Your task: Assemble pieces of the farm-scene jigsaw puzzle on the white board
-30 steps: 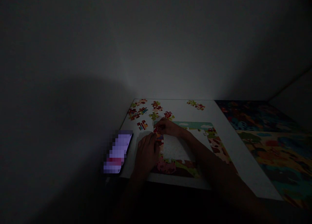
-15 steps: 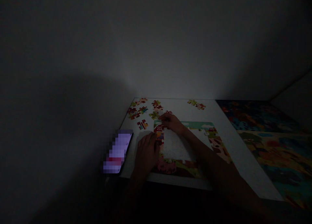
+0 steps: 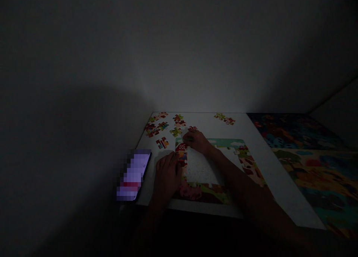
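A jigsaw puzzle (image 3: pixel 212 197) lies on the white tabletop, joined as a border around a bare middle, with a barn at the upper left and a pink pig below. My left hand (image 3: pixel 167 175) rests flat with fingers stretched out on its left edge. My right hand (image 3: pixel 197 140) is at the upper left of the border, its fingers curled together on a puzzle piece (image 3: pixel 185 140) in the top edge; they mostly hide it. Just beyond these fingers is a loose red piece (image 3: pixel 192 128) with white lines.
Loose puzzle pieces (image 3: pixel 152 131) lie in groups at the far left, with more pieces (image 3: pixel 225 118) near the back wall. A lit phone (image 3: pixel 134 175) is at the left edge. Colourful picture sheets (image 3: pixel 316 164) cover the right side. The room is dim.
My right hand has shifted slightly and its fingers are drawn in more at the top edge. My left hand stays on the left edge. The view has moved a little.
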`<state>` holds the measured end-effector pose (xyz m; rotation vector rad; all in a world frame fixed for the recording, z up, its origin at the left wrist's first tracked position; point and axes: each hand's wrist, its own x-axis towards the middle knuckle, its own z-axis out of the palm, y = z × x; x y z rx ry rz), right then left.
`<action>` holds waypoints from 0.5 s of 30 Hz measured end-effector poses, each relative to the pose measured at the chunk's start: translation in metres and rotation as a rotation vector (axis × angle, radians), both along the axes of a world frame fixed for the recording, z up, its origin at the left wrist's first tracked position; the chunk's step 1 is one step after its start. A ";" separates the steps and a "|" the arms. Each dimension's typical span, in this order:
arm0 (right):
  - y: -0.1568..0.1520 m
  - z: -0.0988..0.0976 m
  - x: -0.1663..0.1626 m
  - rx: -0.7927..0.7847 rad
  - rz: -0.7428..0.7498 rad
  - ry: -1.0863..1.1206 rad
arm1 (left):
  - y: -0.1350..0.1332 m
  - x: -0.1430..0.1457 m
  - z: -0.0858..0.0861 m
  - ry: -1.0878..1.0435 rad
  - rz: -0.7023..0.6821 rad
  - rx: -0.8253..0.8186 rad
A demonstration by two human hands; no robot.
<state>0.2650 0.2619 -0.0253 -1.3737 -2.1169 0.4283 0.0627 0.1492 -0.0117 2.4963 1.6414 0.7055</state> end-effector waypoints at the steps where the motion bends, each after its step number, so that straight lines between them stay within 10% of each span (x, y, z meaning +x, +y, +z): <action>1: 0.000 0.000 0.000 -0.005 0.003 -0.002 | 0.000 0.000 0.000 0.005 0.001 0.000; 15: 0.000 0.003 -0.001 -0.016 0.003 -0.013 | 0.017 0.006 0.009 -0.029 0.030 -0.074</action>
